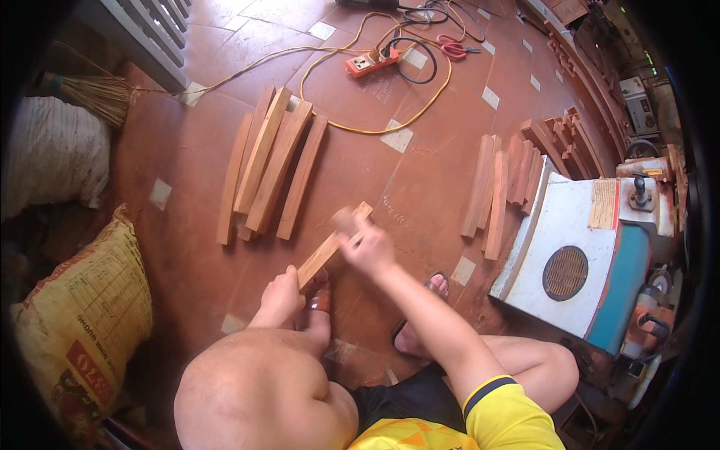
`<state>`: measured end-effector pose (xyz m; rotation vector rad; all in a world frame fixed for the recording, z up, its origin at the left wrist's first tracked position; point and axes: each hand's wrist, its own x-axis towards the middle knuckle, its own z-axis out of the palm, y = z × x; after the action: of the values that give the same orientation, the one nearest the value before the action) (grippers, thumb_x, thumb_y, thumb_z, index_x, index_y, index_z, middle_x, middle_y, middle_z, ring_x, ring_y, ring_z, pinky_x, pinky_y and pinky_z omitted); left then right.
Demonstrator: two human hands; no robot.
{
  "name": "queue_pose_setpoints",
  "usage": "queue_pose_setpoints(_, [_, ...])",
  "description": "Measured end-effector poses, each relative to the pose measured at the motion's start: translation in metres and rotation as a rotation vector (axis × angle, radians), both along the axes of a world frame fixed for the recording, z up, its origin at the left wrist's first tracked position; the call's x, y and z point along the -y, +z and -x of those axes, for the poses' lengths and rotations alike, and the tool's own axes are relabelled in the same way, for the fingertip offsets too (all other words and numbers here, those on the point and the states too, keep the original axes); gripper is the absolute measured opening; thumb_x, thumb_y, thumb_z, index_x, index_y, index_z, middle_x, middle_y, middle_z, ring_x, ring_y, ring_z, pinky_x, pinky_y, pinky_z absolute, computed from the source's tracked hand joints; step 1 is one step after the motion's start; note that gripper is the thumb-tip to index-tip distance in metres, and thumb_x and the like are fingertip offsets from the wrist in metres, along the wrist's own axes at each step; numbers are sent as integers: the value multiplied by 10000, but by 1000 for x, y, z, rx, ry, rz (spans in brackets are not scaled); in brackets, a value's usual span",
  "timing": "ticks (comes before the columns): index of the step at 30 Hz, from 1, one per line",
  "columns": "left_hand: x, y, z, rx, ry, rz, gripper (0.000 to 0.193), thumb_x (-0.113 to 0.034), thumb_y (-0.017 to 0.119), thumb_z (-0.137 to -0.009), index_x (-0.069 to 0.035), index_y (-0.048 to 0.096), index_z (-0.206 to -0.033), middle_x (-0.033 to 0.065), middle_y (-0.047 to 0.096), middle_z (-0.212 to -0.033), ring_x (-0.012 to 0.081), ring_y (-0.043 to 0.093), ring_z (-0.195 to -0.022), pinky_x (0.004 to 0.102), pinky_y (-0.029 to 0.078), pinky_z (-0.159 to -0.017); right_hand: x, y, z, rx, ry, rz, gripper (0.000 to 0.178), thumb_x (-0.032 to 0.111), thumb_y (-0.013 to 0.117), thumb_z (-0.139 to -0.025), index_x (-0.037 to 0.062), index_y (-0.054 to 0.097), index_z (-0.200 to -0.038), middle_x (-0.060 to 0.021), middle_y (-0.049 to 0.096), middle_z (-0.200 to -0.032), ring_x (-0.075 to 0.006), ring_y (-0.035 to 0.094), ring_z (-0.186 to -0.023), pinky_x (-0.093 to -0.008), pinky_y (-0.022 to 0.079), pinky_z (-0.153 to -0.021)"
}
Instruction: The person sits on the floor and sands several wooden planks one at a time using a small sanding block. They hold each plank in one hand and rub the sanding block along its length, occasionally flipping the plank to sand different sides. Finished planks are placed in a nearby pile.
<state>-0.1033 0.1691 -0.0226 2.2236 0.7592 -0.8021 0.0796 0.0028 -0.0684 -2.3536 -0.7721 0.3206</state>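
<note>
A wooden strip (321,259) slants up and to the right in front of me, just past my feet. My left hand (282,291) is closed round its near end. Over the strip's far part, my right hand (367,246) is closed and smeared by motion. A small brownish thing (344,220) shows at its fingertips against the wood, too blurred to name. To the left beyond my hands lies a loose stack of similar wooden strips (279,166), some resting on others.
More wooden pieces (495,196) lie at the right beside a white and teal machine (555,255). An orange power strip (371,63), a yellow cord (431,105) and red-handled pliers (454,48) are on the tiled floor ahead. Full sacks (94,307) and a straw broom (94,96) stand left.
</note>
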Motion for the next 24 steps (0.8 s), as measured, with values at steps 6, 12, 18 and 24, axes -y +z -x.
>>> queue_pose_setpoints(6, [2, -2, 6, 16, 20, 24, 336, -78, 700, -845, 18, 536, -1123, 328, 746, -1021, 531, 725, -1001, 595, 598, -878, 17, 10, 11, 96, 262, 21, 693, 509, 796, -897, 59, 632, -1397, -198, 755, -848, -387, 768, -741, -492, 633, -642])
queue_pose_setpoints(12, [-12, 12, -3, 67, 30, 215, 448, -143, 780, -862, 32, 555, -1208, 310, 745, -1035, 460, 755, -982, 524, 612, -872, 12, -13, -59, 39, -175, 215, 597, 489, 790, -900, 54, 641, -1280, -281, 772, -944, -474, 768, -905, -574, 622, -772])
queue_pose_setpoints(18, [-34, 6, 9, -67, 583, 1105, 541, -128, 862, -913, -6, 546, -1335, 125, 715, -1107, 178, 745, -900, 331, 592, -760, 27, -8, -59, -84, -143, 202, 683, 489, 800, -899, 32, 633, -1378, -296, 768, -1064, -469, 765, -965, -559, 622, -819])
queue_pose_setpoints(24, [-10, 0, 5, 55, 447, 946, 660, -235, 875, -932, 37, 535, -1429, 141, 719, -1233, 220, 733, -1014, 365, 589, -891, 30, 11, 16, 12, 298, -195, 753, 489, 826, -889, 7, 618, -1429, -242, 780, -1045, -387, 788, -889, -453, 641, -718])
